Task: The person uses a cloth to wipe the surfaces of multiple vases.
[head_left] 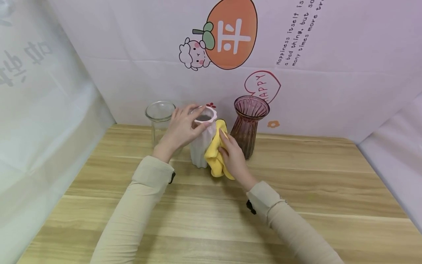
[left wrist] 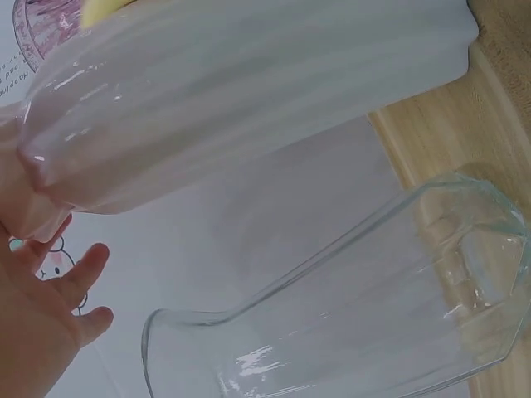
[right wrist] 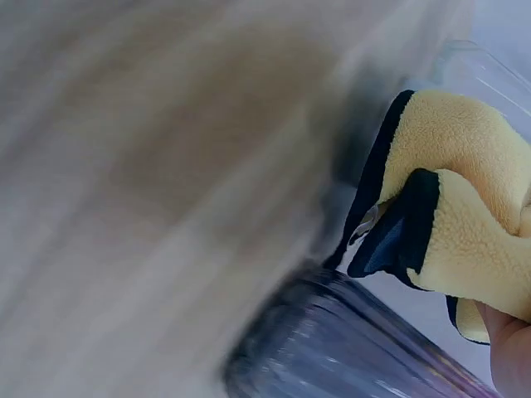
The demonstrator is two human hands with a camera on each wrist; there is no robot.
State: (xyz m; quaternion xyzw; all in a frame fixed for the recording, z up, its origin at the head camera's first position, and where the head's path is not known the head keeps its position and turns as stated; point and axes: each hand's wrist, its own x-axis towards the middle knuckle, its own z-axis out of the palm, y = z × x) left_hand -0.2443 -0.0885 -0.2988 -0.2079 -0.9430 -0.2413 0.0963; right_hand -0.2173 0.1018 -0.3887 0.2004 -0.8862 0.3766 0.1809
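Note:
A white fluted vase [head_left: 199,148] stands upright in the middle; its side fills the top of the left wrist view [left wrist: 249,91]. My left hand [head_left: 182,126] holds it by the rim, thumb and a finger on the edge, while other fingers stick out free in the left wrist view. In my right hand [head_left: 234,157] is a bunched yellow cloth [head_left: 215,156], which lies against the vase's right side. The right wrist view shows the cloth's dark blue edging [right wrist: 406,224]; the fingers there are mostly hidden.
A clear glass vase [head_left: 160,119] stands left of the white one, behind the left hand. Close to the right hand stands a purple ribbed glass vase [head_left: 247,132]. All rest on a wood-grain table [head_left: 204,220], before a printed white backdrop [head_left: 132,36].

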